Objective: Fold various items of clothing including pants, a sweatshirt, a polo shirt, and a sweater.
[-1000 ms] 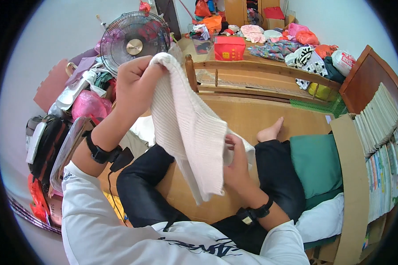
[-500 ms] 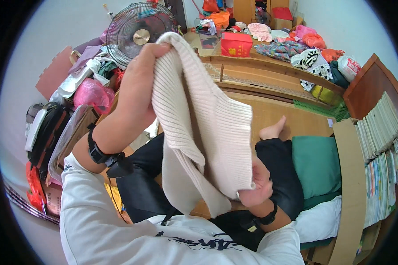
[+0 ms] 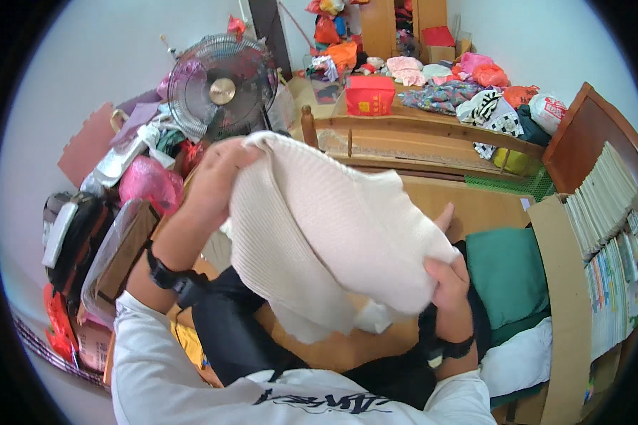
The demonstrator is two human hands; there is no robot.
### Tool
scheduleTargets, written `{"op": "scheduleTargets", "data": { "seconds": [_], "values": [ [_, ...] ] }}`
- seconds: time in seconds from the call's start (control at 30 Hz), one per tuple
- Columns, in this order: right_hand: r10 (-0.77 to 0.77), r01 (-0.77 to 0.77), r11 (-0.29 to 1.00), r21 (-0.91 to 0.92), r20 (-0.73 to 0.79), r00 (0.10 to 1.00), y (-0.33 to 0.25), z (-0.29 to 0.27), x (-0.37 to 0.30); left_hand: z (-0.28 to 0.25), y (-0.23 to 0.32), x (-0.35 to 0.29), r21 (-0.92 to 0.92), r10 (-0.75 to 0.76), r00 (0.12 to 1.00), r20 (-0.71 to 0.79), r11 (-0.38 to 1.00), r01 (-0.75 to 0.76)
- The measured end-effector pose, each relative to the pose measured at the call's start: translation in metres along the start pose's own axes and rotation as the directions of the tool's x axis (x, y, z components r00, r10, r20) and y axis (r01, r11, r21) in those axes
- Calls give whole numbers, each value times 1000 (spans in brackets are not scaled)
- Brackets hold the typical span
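A cream ribbed knit sweater (image 3: 347,219) hangs stretched between my two hands, above my lap. My left hand (image 3: 223,170) grips its upper left corner, fingers partly hidden behind the cloth. Lower down on the right, my right hand (image 3: 450,280) is closed on the edge of the knit. A fold runs down the left part of the sweater, and its lower edge droops loosely. Below it, a small white item (image 3: 374,316) lies on the wooden surface (image 3: 475,202) where I sit; its kind cannot be made out.
A fan (image 3: 223,88) stands at far left, beside piled clothes and a pink bag (image 3: 149,188). Green cushions (image 3: 507,269) and a white pillow (image 3: 521,358) lie at right, by cardboard and stacked books (image 3: 609,205). Beyond a wooden rail (image 3: 432,134) sits a red box (image 3: 370,95).
The sweater has come down and spread wider between my hands. My left hand has dropped, while my right hand has moved outward to the right and up.
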State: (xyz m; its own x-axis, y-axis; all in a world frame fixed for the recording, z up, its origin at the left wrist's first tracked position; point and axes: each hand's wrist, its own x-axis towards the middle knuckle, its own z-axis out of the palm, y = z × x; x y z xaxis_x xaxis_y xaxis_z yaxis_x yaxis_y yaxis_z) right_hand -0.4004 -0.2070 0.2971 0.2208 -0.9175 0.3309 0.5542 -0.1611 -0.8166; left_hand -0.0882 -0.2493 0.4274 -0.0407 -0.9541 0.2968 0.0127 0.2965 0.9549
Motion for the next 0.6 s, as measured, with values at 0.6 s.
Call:
{"op": "scheduleTargets", "data": {
  "seconds": [0.6],
  "values": [
    [-266, 308, 713, -630, 164, 950, 28, 12, -4, 123, -79, -55, 321, 297, 718, 630, 741, -589]
  ]
}}
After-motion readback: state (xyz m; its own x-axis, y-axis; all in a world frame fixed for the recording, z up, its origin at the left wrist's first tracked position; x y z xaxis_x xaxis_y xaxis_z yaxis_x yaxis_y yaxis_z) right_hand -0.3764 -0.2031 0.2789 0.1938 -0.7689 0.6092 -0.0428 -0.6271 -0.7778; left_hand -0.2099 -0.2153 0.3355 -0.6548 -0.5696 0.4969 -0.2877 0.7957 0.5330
